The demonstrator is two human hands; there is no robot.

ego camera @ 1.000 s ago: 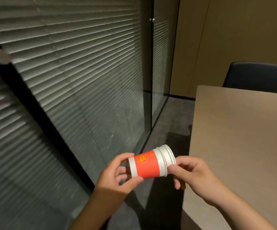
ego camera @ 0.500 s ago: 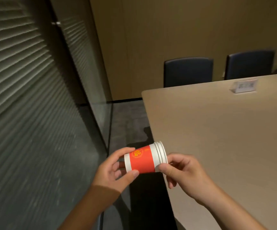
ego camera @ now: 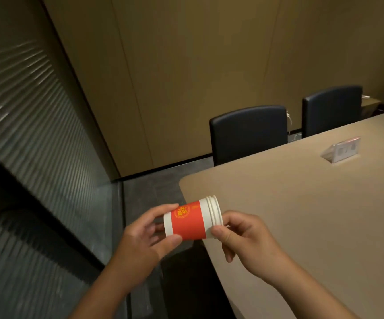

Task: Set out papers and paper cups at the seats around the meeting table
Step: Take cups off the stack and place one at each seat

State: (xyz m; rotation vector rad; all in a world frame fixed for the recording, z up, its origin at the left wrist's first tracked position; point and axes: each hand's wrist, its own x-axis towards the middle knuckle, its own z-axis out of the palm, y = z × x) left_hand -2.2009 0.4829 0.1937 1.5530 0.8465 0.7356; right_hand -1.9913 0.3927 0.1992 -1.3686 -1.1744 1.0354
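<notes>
A short stack of nested red-and-white paper cups lies sideways in the air just off the near left corner of the beige meeting table. My left hand grips the stack's base end with thumb and fingers. My right hand pinches the white rims at the open end. No papers are visible.
Two dark chairs stand at the table's far side. A small clear sign holder sits on the tabletop. A glass wall with blinds runs along the left, with a grey floor strip between it and the table.
The view has swung right, from the blinds toward the table and chairs. Both hands keep the same hold on the cup stack, which is now over the table's corner.
</notes>
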